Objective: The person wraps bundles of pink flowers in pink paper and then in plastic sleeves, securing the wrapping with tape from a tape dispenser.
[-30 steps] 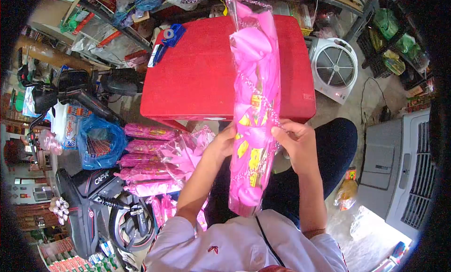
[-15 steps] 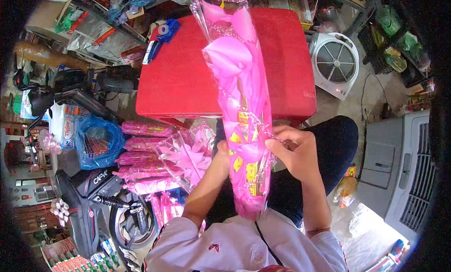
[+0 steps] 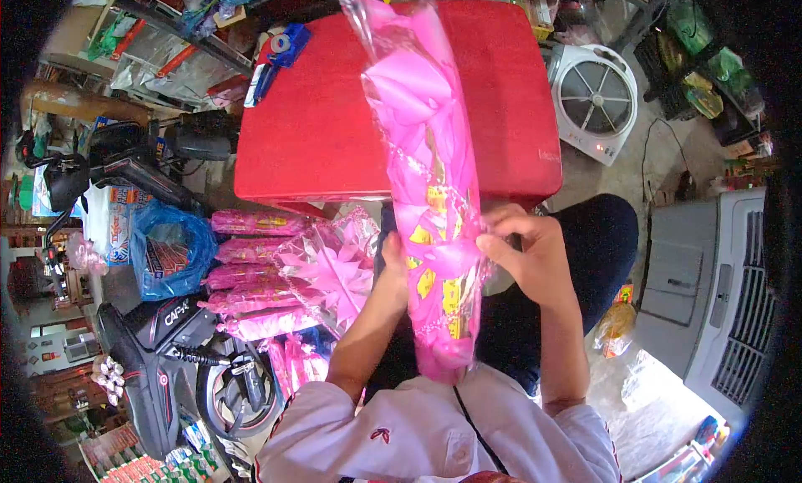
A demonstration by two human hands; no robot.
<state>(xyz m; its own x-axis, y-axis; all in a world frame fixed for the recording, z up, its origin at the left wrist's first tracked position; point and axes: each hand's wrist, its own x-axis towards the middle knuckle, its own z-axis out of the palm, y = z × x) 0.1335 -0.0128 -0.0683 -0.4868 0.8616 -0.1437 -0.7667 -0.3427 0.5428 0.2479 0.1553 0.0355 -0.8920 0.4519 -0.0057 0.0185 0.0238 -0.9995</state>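
A long pink bundle [image 3: 430, 166] in clear plastic, with pink ribbon bows, glittery cord and yellow printed strips, stands lengthwise before me, its far end over the red table. My left hand [image 3: 393, 270] holds its left side; the thumb shows and the other fingers are hidden behind the wrap. On the right side, my right hand [image 3: 526, 249] is closed in a pinch at the end of the pink ribbon [image 3: 447, 253] that crosses the bundle's lower half. Part of what those fingertips grip is hidden.
The red table [image 3: 309, 124] bears a blue tape dispenser [image 3: 280, 57] at its far left corner. Several similar pink bundles [image 3: 255, 251] lie at my left, near a blue plastic bag [image 3: 175, 249] and a motorbike [image 3: 150, 349]. A white fan [image 3: 595, 103] stands right of the table.
The glittery cord that slanted to my right fingers now lies closer along the bundle. Both hands keep nearly the same places, and the whole view has shifted slightly.
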